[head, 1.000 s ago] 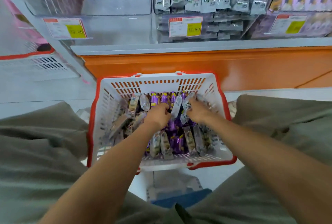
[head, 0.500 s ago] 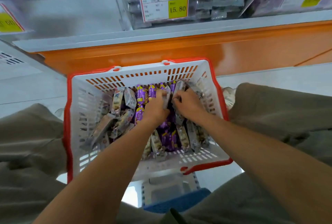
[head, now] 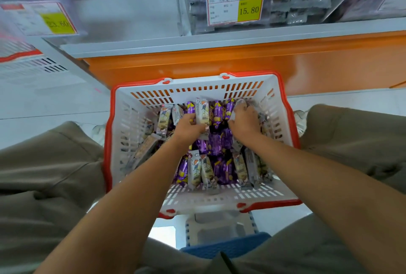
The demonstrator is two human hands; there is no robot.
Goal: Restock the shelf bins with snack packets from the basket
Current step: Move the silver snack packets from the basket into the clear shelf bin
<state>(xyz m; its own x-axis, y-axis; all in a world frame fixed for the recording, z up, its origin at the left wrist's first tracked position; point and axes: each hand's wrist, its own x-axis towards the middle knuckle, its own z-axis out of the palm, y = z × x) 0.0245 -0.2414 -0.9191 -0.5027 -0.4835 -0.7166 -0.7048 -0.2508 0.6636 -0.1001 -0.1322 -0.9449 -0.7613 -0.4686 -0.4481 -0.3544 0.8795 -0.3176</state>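
A white basket with a red rim (head: 197, 89) stands on the floor between my knees, holding several white and purple snack packets (head: 216, 168). Inside it, my left hand (head: 187, 127) grips a white snack packet (head: 202, 113) that stands upright above the pile. To its right, my right hand (head: 242, 121) is curled into the packets at the basket's far right and closes on a grey-white packet (head: 239, 103). Above the basket, a clear shelf bin (head: 285, 6) holds grey-white packets behind a 15.80 price tag (head: 235, 6).
An orange shelf base (head: 241, 65) runs behind the basket. A second clear bin (head: 123, 1) at upper left looks nearly bare, with a yellow price tag (head: 57, 22). A white stool with a blue edge (head: 219, 236) sits under me. My trouser legs flank the basket.
The view has tilted up a little, showing more of the bins. My left hand has lifted a white packet upright out of the pile; my right hand has shifted right into the packets.
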